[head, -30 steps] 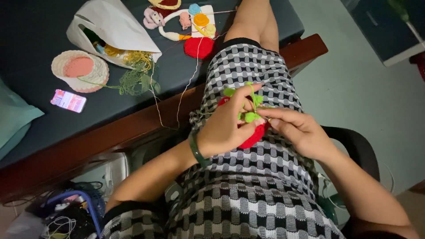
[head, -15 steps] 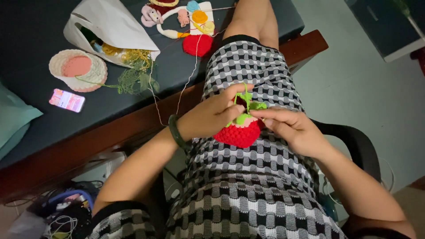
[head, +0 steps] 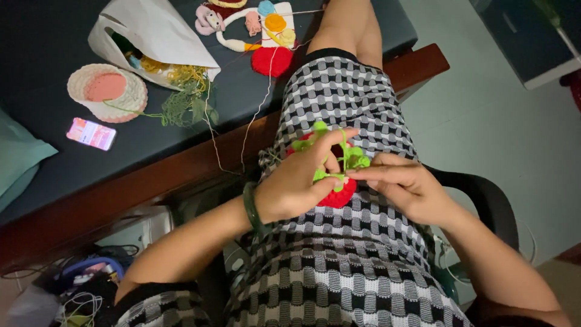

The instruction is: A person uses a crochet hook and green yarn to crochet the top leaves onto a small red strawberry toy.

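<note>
Strawberry [head: 336, 195] in red crochet looks finished, held over the lap; left hand [head: 299, 181] pinches its green leaves [head: 354, 158]; right hand [head: 404, 184] pinches green yarn [head: 344, 148], leaf stitching seemingly unfinished

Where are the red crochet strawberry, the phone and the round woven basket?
red crochet strawberry [head: 339, 195], head view, its lower red edge below the fingers.
phone [head: 91, 133], head view, middle of its lit screen.
round woven basket [head: 130, 103], head view, its pale right rim.

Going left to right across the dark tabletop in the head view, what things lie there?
Teal cushion → pink phone → round cream-and-pink crochet basket → white paper bag → red crochet disc.
</note>
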